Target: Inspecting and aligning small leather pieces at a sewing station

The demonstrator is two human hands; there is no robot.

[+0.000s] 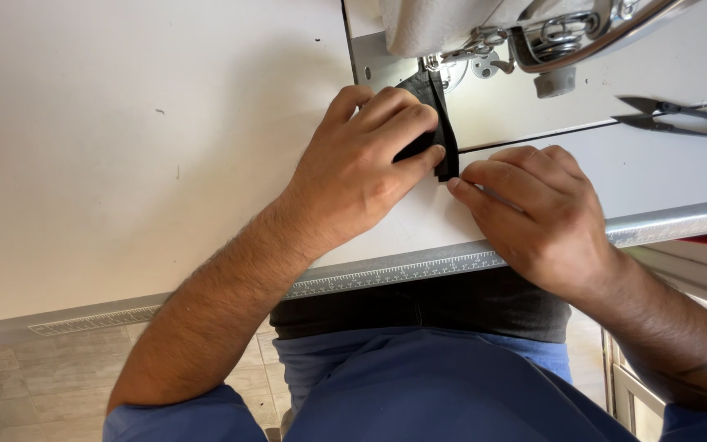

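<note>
L hand (pixel 353 168) pressed flat on black fabric strip (pixel 443 123) at sewing machine (pixel 484 33); R hand (pixel 533 209) pinched its near end w/ fingertips; snips (pixel 681 117) lay on bench (pixel 124 164)

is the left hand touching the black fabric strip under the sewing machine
Touching. The head view shows the left hand pressed flat on the black fabric strip, its fingers covering the strip's left part.
</note>
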